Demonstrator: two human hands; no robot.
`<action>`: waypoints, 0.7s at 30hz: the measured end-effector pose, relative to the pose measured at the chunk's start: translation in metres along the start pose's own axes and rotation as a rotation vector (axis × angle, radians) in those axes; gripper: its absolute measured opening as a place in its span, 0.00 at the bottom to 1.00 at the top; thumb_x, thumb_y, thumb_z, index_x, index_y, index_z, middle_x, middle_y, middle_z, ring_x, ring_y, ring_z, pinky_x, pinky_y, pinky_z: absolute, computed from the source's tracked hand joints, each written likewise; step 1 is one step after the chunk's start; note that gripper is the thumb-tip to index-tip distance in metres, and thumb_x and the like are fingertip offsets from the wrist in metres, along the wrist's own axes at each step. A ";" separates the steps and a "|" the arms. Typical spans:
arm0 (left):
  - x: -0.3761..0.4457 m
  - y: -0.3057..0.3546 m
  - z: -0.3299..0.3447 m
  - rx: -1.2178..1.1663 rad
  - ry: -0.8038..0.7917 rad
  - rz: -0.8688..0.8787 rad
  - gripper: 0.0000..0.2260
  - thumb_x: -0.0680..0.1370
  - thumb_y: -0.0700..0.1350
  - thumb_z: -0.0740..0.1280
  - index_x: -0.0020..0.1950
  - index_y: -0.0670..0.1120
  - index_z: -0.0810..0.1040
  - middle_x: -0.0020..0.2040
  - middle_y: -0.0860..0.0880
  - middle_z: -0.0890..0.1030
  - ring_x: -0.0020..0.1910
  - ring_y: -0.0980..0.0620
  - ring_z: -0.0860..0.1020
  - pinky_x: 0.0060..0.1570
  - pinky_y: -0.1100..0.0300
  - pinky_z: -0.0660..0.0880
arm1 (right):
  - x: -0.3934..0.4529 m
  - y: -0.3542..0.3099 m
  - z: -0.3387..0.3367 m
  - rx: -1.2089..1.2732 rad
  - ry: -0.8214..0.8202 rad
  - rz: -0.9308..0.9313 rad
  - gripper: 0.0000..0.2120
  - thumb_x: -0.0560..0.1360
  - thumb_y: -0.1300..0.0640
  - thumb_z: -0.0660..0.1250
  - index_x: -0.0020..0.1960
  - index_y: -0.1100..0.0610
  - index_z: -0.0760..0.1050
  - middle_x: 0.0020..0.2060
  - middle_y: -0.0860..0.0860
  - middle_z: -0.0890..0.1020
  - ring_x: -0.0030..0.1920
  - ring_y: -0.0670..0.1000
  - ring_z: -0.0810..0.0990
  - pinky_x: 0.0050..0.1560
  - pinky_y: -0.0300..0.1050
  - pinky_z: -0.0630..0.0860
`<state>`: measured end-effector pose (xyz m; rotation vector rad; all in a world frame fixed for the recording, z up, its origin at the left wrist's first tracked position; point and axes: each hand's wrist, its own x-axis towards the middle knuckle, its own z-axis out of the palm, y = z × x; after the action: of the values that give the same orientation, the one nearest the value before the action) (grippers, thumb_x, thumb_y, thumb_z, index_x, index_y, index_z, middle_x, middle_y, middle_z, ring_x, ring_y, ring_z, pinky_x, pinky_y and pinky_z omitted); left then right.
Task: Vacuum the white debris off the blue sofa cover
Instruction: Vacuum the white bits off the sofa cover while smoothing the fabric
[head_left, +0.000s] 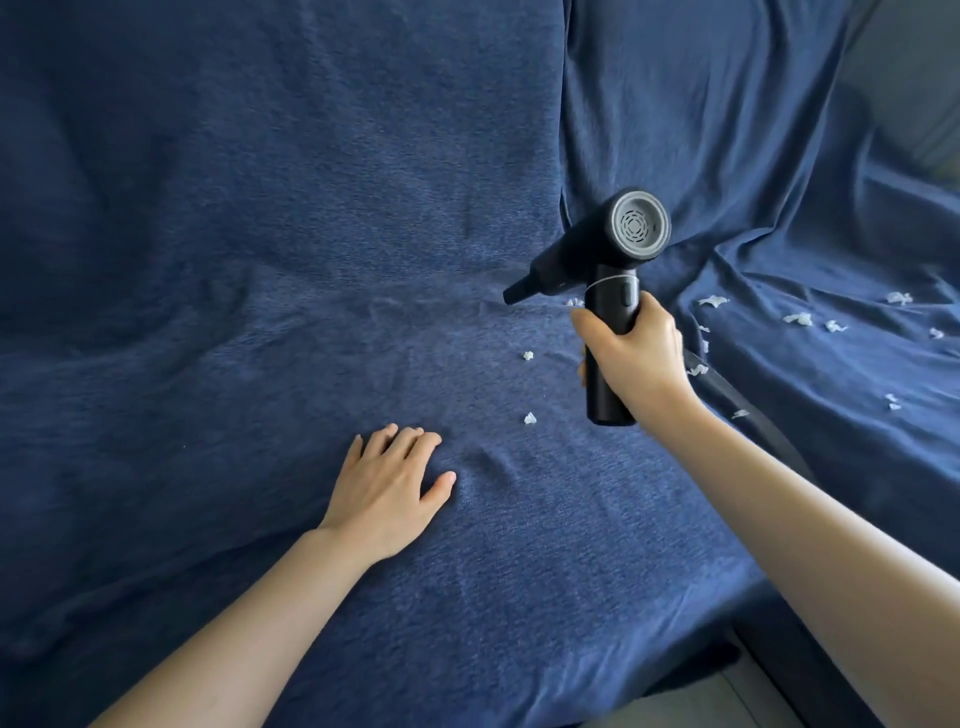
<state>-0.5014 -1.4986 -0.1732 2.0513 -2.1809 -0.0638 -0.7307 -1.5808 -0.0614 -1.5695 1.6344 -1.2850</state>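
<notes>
Blue sofa cover (311, 260), soft and easily rucked, was pressed flat by the left hand (387, 486), fingers relaxed. White debris (797, 318), judged feather-light, was scattered toward three o'clock. Black vacuum (610, 291) was gripped by the right hand (636, 358) at its handle.

Blue sofa cover (260, 260): white debris (797, 318) scattered; left hand (387, 488) resting flat.
</notes>
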 end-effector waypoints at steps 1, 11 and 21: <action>0.000 0.001 0.000 0.021 -0.009 0.013 0.30 0.75 0.65 0.41 0.74 0.57 0.60 0.72 0.53 0.66 0.73 0.47 0.59 0.72 0.44 0.56 | -0.007 0.000 -0.008 -0.011 -0.010 0.002 0.13 0.74 0.50 0.72 0.49 0.58 0.72 0.37 0.56 0.83 0.29 0.53 0.83 0.38 0.51 0.83; 0.000 0.014 0.000 -0.027 -0.133 -0.026 0.23 0.81 0.59 0.47 0.76 0.59 0.55 0.77 0.59 0.53 0.76 0.42 0.48 0.72 0.37 0.49 | -0.070 0.002 -0.056 -0.037 -0.080 0.042 0.12 0.75 0.52 0.73 0.49 0.58 0.72 0.34 0.57 0.83 0.27 0.52 0.83 0.35 0.53 0.83; 0.000 0.019 -0.004 -0.013 -0.190 -0.045 0.23 0.82 0.58 0.45 0.77 0.56 0.52 0.78 0.59 0.49 0.77 0.41 0.45 0.72 0.38 0.48 | -0.092 -0.008 -0.079 -0.058 -0.090 0.039 0.11 0.74 0.52 0.73 0.47 0.56 0.73 0.32 0.56 0.84 0.28 0.52 0.83 0.39 0.56 0.85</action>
<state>-0.5196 -1.4973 -0.1668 2.1680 -2.2324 -0.2889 -0.7793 -1.4708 -0.0432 -1.5979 1.6514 -1.1396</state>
